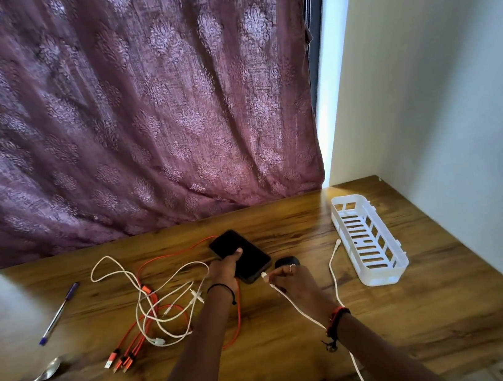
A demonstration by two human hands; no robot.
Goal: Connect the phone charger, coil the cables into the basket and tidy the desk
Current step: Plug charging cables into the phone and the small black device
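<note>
phone (240, 255) on desk (297, 339), left hand (224, 269) gripping it, right hand (288, 278) pinching white charger plug (264, 275) at its port — basket (367, 238) nearby

Daylight glares past the curtain (122, 111) edge; the desk (300, 361) is dim, corners bowed, perhaps slightly soft.

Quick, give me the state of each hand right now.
Left hand: holding the phone.
Right hand: pinching the white cable's plug at the phone's port.
</note>
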